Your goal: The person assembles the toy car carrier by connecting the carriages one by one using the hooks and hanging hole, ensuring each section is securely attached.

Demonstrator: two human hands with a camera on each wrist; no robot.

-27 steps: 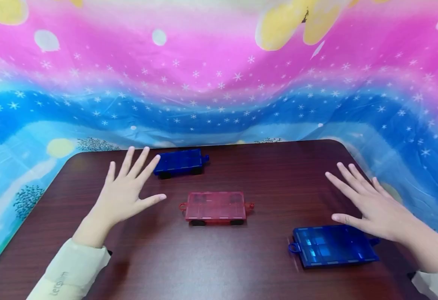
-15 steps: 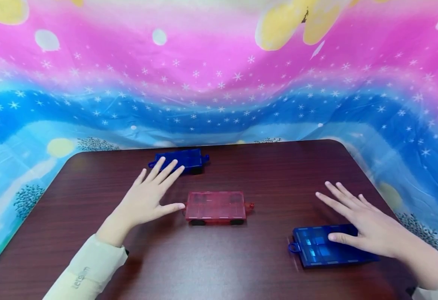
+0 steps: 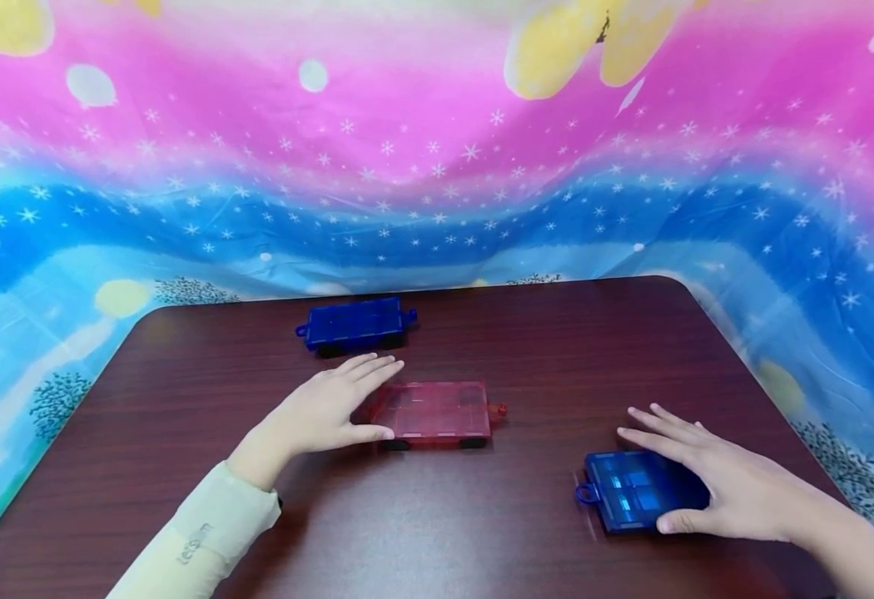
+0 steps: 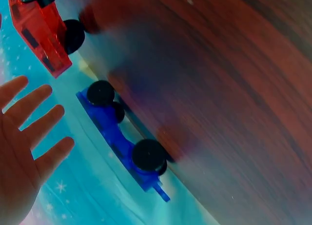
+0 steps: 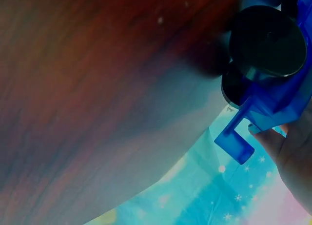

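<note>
My left hand (image 3: 332, 412) is spread over the left end of a translucent red toy train car (image 3: 437, 412), thumb at its near left corner. The left wrist view shows straight, parted fingers on this hand (image 4: 24, 137), beside the red car (image 4: 41, 39). Over the right part of a translucent blue toy train car (image 3: 624, 491) is my right hand (image 3: 729, 482). Its thumb lies along the near edge and its long fingers reach past the far edge, hiding that end. In the right wrist view, a hook coupling (image 5: 239, 137) sticks out from the blue car.
A second blue toy train car (image 3: 355, 323) stands near the back edge of the dark brown wooden table (image 3: 542, 358). Behind and beside the table hangs a pink and blue patterned cloth (image 3: 437, 166). All the cars stand apart from one another.
My left hand has moved right and nearer, from beside the back blue car to the red car. My right hand has come down over the front blue car. The cars have not moved.
</note>
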